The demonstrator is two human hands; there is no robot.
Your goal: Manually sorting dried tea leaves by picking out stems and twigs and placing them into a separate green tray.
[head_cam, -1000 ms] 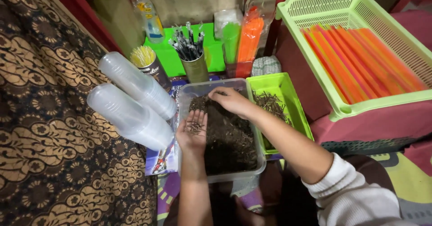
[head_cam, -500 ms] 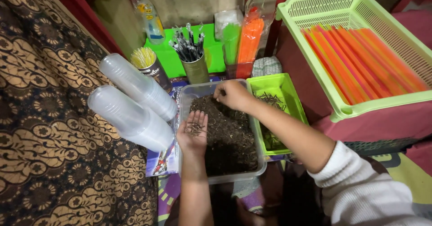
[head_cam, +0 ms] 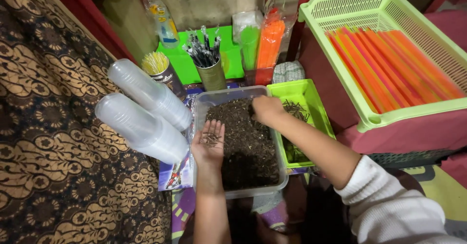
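Right hand point(head_cam: 266, 110) has shifted over the soil tub point(head_cam: 242, 142), beside the cupped left hand point(head_cam: 209, 142).

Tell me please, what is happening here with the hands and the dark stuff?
A person sorts through a clear tub of dark crumbly material. The left hand lies palm up over the tub, with a small pile of dark bits on it. The right hand picks in the material near the tub's far edge, beside a small green tray.

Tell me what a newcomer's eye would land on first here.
The left hand lies palm up with dark bits on it, over a clear tub of dark crumbly stuff at centre; the right hand reaches into it. A green basket of orange sticks glows at upper right.
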